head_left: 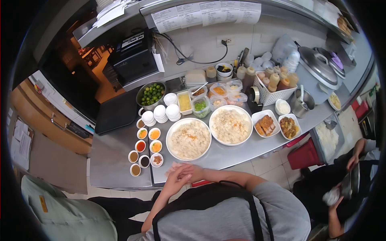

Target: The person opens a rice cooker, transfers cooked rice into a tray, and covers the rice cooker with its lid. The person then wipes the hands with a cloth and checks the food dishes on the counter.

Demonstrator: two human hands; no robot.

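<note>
My left hand [175, 180] and my right hand [196, 173] meet at the counter's front edge. The left fingers are apart and lie over the right hand. A thin pinkish cloth [174, 165] sticks out beyond the hands, and the right hand appears closed on it; its fingers are partly hidden. Just ahead stand two big white bowls of rice, the left one [189, 138] and the right one [230, 124], each with orange bits on top. Small sauce cups [144, 162] sit left of the hands.
Sliced fried meat [265, 125] and a saucy dish [289, 127] sit at the right. Behind are limes [153, 94], stacked white cups [160, 113] and a bottle basket [265, 94]. One person [68, 209] stands left; another's hands [353, 161] hold a metal container at lower right.
</note>
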